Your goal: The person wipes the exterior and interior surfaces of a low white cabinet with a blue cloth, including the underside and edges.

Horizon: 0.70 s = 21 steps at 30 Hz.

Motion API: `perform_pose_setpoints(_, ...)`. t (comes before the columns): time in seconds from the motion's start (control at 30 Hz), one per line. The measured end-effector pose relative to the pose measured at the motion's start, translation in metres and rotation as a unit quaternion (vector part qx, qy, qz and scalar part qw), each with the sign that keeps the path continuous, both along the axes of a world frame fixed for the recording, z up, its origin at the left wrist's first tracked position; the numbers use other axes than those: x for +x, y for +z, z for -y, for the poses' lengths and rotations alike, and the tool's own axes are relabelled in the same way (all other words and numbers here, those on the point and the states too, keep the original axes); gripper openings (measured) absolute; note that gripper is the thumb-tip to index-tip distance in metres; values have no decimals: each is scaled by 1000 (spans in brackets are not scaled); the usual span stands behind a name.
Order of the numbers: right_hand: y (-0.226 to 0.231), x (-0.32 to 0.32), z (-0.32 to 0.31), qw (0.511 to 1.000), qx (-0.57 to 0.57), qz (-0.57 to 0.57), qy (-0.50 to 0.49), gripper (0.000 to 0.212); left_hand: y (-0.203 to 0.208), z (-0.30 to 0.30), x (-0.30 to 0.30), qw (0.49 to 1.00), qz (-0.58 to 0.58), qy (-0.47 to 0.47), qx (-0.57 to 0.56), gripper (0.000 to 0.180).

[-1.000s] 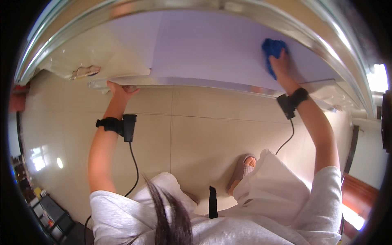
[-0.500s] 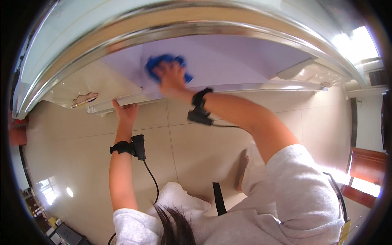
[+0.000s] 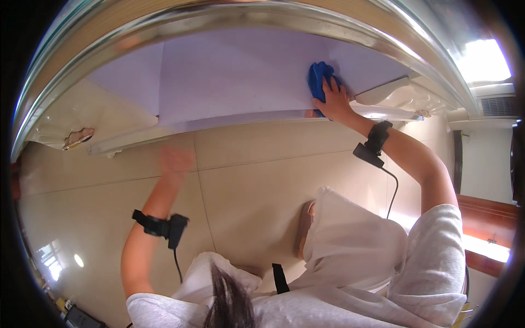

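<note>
A crumpled blue cloth (image 3: 319, 81) lies under my right hand (image 3: 336, 104), whose fingers press it onto the lilac inner surface (image 3: 240, 76) of a shelf or drawer-like compartment. Cloth and hand are toward the right end of that surface, close to its right-hand side panel. Below the compartment's front edge, my left hand (image 3: 176, 159) hangs over the floor, apart from the edge. It is smeared by motion, so its fingers cannot be made out.
Above the compartment runs a curved metal-trimmed edge (image 3: 246, 16). Cream carved panels stand at its left (image 3: 87, 123) and right (image 3: 391, 95) ends. Below is a tiled floor (image 3: 251, 186). Black devices with cables are strapped to both my wrists.
My right hand has slid the blue cloth from the left part of the lilac surface to the right. My left hand has let go of the front edge and moved slightly down.
</note>
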State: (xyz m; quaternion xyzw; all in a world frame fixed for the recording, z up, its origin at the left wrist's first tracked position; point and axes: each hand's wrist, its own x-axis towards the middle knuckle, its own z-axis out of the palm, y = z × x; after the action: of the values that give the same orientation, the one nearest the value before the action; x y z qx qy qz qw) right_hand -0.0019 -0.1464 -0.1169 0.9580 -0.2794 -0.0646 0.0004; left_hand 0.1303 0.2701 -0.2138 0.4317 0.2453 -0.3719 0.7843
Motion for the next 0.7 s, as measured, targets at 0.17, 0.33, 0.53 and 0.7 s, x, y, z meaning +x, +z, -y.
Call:
perform_pose_setpoints(0.17,8,70,43,999,9,11,-44,59,99,90,-42,834,261,-483,55,31)
perform_pose_setpoints(0.33,8,67,-7,997,-30,35,62,50,140,116,-18,538,708,-378,260,49)
perform_pose_setpoints(0.53,-3,30,-2,971,-89,105,195,45,81,97,7,295,782,-365,410,88)
perform_pose_setpoints(0.7,24,77,31,998,-52,-13,13,35,50,106,9,201,824,-274,454,87)
